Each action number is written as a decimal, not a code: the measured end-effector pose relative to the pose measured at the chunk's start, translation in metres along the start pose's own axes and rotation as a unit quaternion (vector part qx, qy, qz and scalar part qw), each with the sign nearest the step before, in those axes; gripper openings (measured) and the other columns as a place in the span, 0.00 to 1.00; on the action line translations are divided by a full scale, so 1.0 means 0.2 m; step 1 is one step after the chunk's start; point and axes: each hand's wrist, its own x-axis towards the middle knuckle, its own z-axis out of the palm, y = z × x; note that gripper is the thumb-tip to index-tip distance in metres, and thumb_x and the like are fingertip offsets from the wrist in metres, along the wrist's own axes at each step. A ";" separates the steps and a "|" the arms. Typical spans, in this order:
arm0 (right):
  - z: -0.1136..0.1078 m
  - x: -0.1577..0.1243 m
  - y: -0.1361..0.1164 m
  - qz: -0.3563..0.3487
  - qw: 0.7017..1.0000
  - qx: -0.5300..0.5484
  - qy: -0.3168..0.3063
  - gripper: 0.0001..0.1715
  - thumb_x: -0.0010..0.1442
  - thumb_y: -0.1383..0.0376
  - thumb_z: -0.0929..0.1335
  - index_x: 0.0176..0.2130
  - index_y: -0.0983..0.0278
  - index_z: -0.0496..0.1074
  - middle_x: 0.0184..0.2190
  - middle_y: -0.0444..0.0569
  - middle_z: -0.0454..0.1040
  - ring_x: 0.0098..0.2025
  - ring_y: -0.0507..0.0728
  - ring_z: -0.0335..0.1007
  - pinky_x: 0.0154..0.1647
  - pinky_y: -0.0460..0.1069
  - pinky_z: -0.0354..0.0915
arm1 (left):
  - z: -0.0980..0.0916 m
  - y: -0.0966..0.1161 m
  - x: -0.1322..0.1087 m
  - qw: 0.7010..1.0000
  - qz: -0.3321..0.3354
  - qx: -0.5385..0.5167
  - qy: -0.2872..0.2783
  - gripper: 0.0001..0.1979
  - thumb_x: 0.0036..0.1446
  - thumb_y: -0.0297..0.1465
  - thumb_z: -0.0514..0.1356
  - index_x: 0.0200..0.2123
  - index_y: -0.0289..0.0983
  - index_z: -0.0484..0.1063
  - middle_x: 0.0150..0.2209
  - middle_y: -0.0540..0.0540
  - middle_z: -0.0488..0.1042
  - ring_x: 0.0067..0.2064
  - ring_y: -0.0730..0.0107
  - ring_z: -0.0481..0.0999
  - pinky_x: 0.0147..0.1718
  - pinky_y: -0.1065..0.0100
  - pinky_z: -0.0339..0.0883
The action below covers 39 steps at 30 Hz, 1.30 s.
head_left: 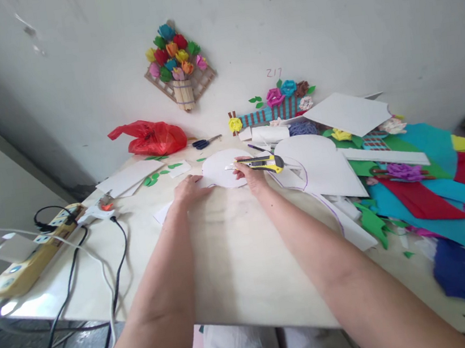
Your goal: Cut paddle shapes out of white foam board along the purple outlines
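Observation:
A rounded white board piece (219,171) lies flat on the table in front of me. My left hand (189,191) rests at its left edge, fingers stretched out with the thumb apart. My right hand (250,174) is closed around a yellow and black utility knife (263,163), above the right part of the board piece. The knife's blade end points left and its handle sticks out to the right. Part of the board piece is hidden under my right hand. A larger white board shape (318,160) lies to the right.
A yellow power strip (32,251) with cables is on the left. Behind lie a red plastic bag (155,138) and dark-handled scissors (206,142). Small green paper leaves (151,179) are scattered at left. Coloured paper sheets (423,189) and paper flowers crowd the right side.

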 end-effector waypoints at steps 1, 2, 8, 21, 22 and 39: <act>0.00 0.00 0.00 0.002 1.000 -0.010 -0.018 0.11 0.46 0.65 0.69 0.34 0.65 0.71 0.16 0.38 0.70 0.18 0.46 0.63 0.19 0.41 0.62 | 0.00 -0.01 0.00 1.000 0.007 0.012 0.000 0.35 0.46 0.53 0.60 0.56 0.45 0.68 0.56 0.45 0.69 0.56 0.54 0.67 0.52 0.62 0.62; 0.00 0.00 0.01 0.003 0.999 -0.020 -0.036 0.12 0.46 0.63 0.69 0.34 0.65 0.71 0.16 0.39 0.70 0.19 0.46 0.63 0.20 0.42 0.61 | 0.00 -0.01 0.00 1.000 0.016 0.025 0.001 0.35 0.46 0.53 0.59 0.56 0.45 0.68 0.56 0.44 0.69 0.57 0.54 0.66 0.53 0.62 0.61; 0.02 -0.01 0.03 0.022 0.989 -0.097 -0.106 0.18 0.42 0.59 0.71 0.34 0.64 0.71 0.18 0.39 0.69 0.22 0.48 0.64 0.25 0.44 0.60 | 0.01 -0.06 0.02 0.997 0.059 0.052 0.002 0.30 0.51 0.51 0.56 0.56 0.48 0.69 0.57 0.46 0.67 0.59 0.50 0.60 0.56 0.57 0.56; 0.11 0.00 0.08 0.044 0.966 -0.195 -0.162 0.12 0.47 0.61 0.68 0.35 0.60 0.70 0.34 0.43 0.72 0.39 0.53 0.67 0.37 0.48 0.64 | 0.05 -0.10 0.03 0.998 0.048 -0.021 0.039 0.25 0.53 0.46 0.58 0.54 0.51 0.70 0.55 0.52 0.71 0.57 0.54 0.63 0.56 0.57 0.57; 0.11 0.00 0.09 0.039 0.964 -0.199 -0.172 0.11 0.48 0.62 0.68 0.35 0.60 0.70 0.35 0.43 0.73 0.40 0.53 0.68 0.40 0.49 0.65 | 0.05 -0.10 0.03 0.998 0.050 -0.018 0.038 0.24 0.53 0.47 0.57 0.54 0.51 0.71 0.56 0.52 0.70 0.58 0.53 0.62 0.55 0.56 0.57; 0.13 0.02 0.17 -0.057 0.946 -0.236 -0.216 0.04 0.53 0.62 0.68 0.30 0.61 0.70 0.32 0.44 0.73 0.40 0.54 0.68 0.51 0.53 0.63 | 0.06 -0.05 0.03 0.992 0.112 0.023 -0.058 0.24 0.58 0.39 0.49 0.58 0.55 0.64 0.66 0.62 0.53 0.67 0.61 0.48 0.63 0.56 0.42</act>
